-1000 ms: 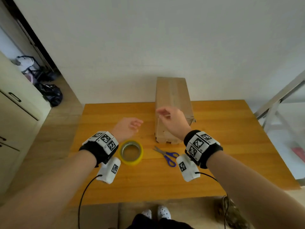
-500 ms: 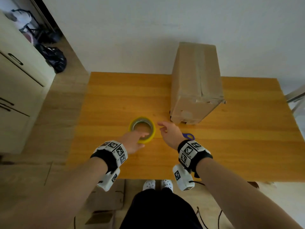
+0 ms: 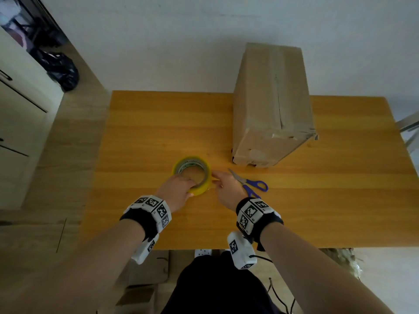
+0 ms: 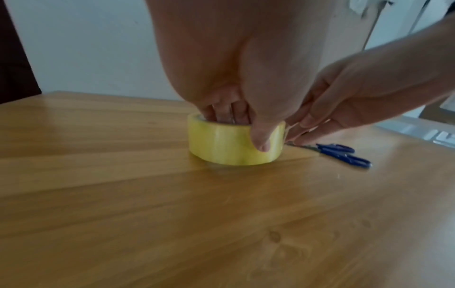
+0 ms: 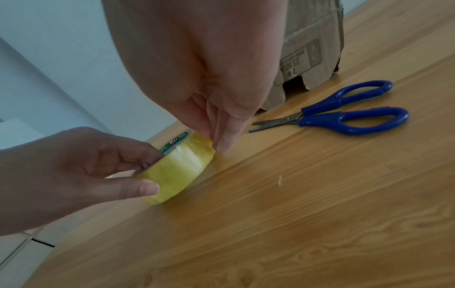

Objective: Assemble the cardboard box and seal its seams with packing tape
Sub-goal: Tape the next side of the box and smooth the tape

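Observation:
A yellow packing tape roll (image 3: 201,189) (image 4: 221,144) (image 5: 177,171) lies flat on the wooden table (image 3: 147,132). My left hand (image 3: 176,191) (image 4: 246,128) grips it, fingers down in the core and thumb on the outer wall. My right hand (image 3: 221,184) (image 5: 221,140) touches the roll's right side with straight, gathered fingertips; I see no loose tape end between them. The closed cardboard box (image 3: 269,105) (image 5: 310,48) lies on its side at the table's far right, a taped seam along its top and a gap at its near bottom edge.
Blue-handled scissors (image 3: 251,185) (image 5: 344,115) lie just right of my right hand, blades pointing at the roll. A white cabinet (image 3: 20,105) and a black bag (image 3: 61,71) stand on the left, a metal frame (image 3: 408,125) on the right. Cardboard pieces (image 3: 147,268) lie under the table's near edge.
Both hands came down from near the box to the tape roll. The left hand has taken hold of it and the right hand has reached its side. The head view tilted downward.

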Motion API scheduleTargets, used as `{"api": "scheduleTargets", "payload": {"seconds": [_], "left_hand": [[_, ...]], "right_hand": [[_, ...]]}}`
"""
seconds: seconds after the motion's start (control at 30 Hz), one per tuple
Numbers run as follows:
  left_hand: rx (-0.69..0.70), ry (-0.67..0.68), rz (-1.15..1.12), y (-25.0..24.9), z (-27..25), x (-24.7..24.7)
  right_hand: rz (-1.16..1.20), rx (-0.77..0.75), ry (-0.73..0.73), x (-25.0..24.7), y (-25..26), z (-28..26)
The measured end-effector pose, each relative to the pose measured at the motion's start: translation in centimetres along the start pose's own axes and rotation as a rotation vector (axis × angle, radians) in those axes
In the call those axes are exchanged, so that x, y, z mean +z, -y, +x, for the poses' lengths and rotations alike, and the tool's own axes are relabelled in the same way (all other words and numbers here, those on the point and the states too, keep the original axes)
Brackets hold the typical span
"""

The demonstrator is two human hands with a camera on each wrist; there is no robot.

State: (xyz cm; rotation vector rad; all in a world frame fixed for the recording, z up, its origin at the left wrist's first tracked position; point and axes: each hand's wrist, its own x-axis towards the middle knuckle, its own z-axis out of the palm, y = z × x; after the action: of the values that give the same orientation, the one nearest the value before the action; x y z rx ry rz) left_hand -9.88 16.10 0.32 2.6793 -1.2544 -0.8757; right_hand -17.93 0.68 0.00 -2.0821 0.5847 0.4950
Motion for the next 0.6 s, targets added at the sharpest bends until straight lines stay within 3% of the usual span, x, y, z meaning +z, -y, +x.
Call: {"api": "scheduleTargets", "payload": {"seconds": [0.23,0.4,0.6], "left_hand": [[-0.038,-0.180,-0.376,-0.2,-1.1,-3.5],[-0.048,-0.274,-0.484,-0.5,-1.6,-6.5],[0.011,-0.372,-0.496,-1.5,-2.5,-10.5]], "right_hand": [[0.019,-0.129,-0.086,-1.8,3.1,-0.8],[-0.105,-0.305,-0.260,-4.0,6.0,-1.6],[-0.060,-0.435,-0.478,-6.5,8.7,-2.9]]}}
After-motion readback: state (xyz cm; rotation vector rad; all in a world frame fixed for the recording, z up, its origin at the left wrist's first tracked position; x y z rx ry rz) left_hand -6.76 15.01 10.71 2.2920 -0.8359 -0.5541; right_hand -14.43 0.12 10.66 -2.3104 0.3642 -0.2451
